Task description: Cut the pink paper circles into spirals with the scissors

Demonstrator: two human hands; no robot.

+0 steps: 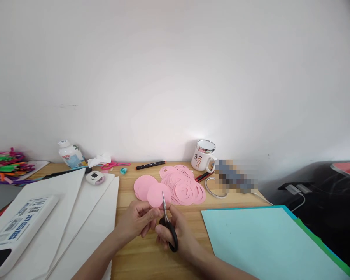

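My left hand (142, 218) pinches the lower edge of a pink paper circle (155, 195), which is held up just above the desk. In my right hand (179, 231) is a pair of scissors (171, 235) with black handles, my fingers closed round them. The metal blades point away from me and lie across the circle's right side. Behind the held circle rest more pink paper circles (144, 183) on the left. A heap of pink paper rings and spirals (184, 188) lies to the right, partly overlapping.
White paper sheets (90, 233) bear a white box (23, 229) on the left. Light-blue sheets (245, 237) lie at right. A mug (201, 157), a black marker (150, 165), a tilted bottle (72, 155) and pink scissors (118, 163) stand or lie near the wall.
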